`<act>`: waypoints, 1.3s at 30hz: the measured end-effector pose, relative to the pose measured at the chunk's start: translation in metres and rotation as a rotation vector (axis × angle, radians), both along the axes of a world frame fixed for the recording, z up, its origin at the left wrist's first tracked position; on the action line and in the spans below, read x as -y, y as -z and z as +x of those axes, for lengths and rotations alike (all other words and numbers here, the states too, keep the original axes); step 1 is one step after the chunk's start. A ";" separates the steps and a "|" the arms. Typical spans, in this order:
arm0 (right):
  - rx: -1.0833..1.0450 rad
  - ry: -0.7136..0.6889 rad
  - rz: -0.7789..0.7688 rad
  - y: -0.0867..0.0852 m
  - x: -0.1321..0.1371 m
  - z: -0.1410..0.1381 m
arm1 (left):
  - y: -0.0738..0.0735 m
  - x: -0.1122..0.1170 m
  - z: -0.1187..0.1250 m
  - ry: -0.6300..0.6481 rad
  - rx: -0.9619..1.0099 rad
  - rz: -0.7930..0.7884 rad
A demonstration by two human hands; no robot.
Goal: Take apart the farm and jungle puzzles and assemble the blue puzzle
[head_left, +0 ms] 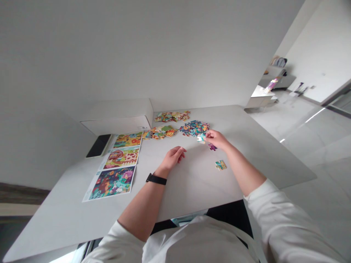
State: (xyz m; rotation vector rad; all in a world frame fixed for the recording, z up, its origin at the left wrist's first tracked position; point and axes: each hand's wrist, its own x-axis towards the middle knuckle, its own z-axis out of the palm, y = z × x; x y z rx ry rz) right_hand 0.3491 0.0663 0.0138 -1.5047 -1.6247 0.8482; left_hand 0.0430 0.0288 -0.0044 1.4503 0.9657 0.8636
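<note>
The right hand point(216, 138) pinches a teal puzzle piece point(201, 138) at the 5 o'clock edge of the blue pile point(194, 128). A light fingertip grip, lifted straight up, should spare its neighbours. The left hand point(172, 157), at its 8 o'clock, rests loosely curled and empty on the desk point(192, 182).

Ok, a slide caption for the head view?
Right hand pinches a puzzle piece by the blue pile; left hand rests on the table.

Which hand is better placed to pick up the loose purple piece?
Probably the right. The right hand lies just beside the purple piece, though its fingers already pinch a teal piece. The left hand rests empty on the table, farther off to the left.
</note>
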 end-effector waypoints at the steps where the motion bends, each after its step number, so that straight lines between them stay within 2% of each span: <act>1: -0.077 -0.045 -0.018 -0.002 0.010 -0.006 | -0.001 0.002 0.001 0.001 -0.015 0.006; 5: -0.251 -0.117 -0.046 0.000 0.049 -0.036 | -0.002 0.008 0.006 0.026 -0.035 0.060; 8: -0.320 -0.117 -0.075 0.008 0.062 -0.055 | 0.000 0.010 0.011 0.037 -0.016 0.081; 12: -0.344 -0.124 -0.085 0.017 0.063 -0.065 | 0.001 0.009 0.012 0.022 -0.036 0.119; 19: -0.365 -0.103 0.006 0.014 0.064 -0.063 | 0.002 0.011 0.011 0.035 -0.024 0.097; 30: -0.362 -0.117 -0.014 0.022 0.062 -0.063 | 0.005 0.011 0.013 0.054 0.022 0.069; 33: -0.351 -0.100 -0.010 0.020 0.062 -0.061 | 0.004 0.013 0.011 0.009 -0.048 0.219; 35: -0.337 -0.094 -0.004 0.019 0.062 -0.060 | 0.001 0.016 0.010 -0.018 -0.106 0.428; 39: -0.333 -0.104 -0.010 0.019 0.062 -0.059 | -0.004 0.021 0.011 0.011 -0.253 0.847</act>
